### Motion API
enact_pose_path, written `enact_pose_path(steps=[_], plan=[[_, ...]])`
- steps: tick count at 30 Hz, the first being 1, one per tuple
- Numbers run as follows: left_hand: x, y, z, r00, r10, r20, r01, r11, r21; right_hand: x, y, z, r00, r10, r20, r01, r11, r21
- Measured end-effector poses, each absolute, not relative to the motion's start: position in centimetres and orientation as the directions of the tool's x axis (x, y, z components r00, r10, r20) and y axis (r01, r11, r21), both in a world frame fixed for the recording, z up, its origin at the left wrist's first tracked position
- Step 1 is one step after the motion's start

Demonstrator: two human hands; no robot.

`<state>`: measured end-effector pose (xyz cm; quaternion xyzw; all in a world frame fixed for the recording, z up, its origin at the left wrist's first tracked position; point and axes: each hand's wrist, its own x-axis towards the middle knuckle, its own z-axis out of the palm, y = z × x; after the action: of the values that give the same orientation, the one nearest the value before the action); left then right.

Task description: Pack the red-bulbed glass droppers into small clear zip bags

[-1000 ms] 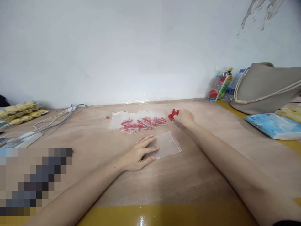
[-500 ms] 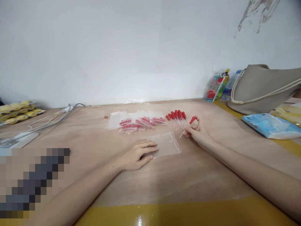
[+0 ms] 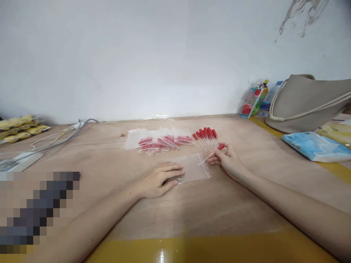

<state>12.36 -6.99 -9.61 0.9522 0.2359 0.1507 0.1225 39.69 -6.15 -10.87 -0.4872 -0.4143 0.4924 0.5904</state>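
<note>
Material: clear plastic zip bag [image 3: 193,167] lies flat on the plywood table [image 3: 219,208], empty as far as can be seen.
Left hand: left hand [image 3: 159,179] rests palm down, fingers spread loosely, pinning the bag's 9 o'clock edge.
Right hand: right hand [image 3: 229,160] pinches one red-bulbed dropper [image 3: 213,152] between thumb and fingers; its glass tip points to 8 o'clock, touching or just over the bag's 2 o'clock corner (contact cannot be confirmed).
Stock: loose row of droppers [image 3: 205,137] at 12 o'clock of the right hand; filled bags [image 3: 159,142] at 12 o'clock of the left hand.
Surroundings: beige tote bag [image 3: 307,102] and blue tissue pack [image 3: 315,146] well apart at 3 o'clock.
Judgement on method: keep the bag pinned, lift its mouth open, feed the dropper tip-first at a shallow angle; a light grip should spare the glass.
Change noted: half a second earlier the dropper was nearer the row, bulb higher; it now sits lower and closer to the bag. The left hand is unchanged.
</note>
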Motion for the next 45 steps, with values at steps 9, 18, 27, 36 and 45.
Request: enact_pose_path(steps=[9,18,27,36,45], plan=[[12.3,-6.9,-9.8,0.844,0.486,0.226,0.414,-0.859,0.299,41.9,-5.3,-11.6,0.347,0.932,0.107,-0.073,0.14,-0.987],[12.3,-7.1,-9.6,0.828,0.517,0.217,0.437,-0.838,0.326,40.1,-6.7,-11.3,0.148,0.989,-0.011,-0.257,0.028,-0.966],[12.3,-7.3,-9.5,0.815,0.544,0.202,0.459,-0.817,0.349,40.9,-7.0,-11.5,-0.233,0.966,0.109,0.071,0.129,-0.989],[12.4,-7.1,-9.4,0.819,0.516,0.251,0.407,-0.831,0.379,40.8,-6.5,-11.1,-0.501,0.825,0.262,-0.019,0.291,-0.956],[12.5,-6.9,-9.4,0.795,0.529,0.298,0.394,-0.822,0.411,40.6,-5.9,-10.6,-0.483,0.868,0.112,0.178,0.223,-0.959]])
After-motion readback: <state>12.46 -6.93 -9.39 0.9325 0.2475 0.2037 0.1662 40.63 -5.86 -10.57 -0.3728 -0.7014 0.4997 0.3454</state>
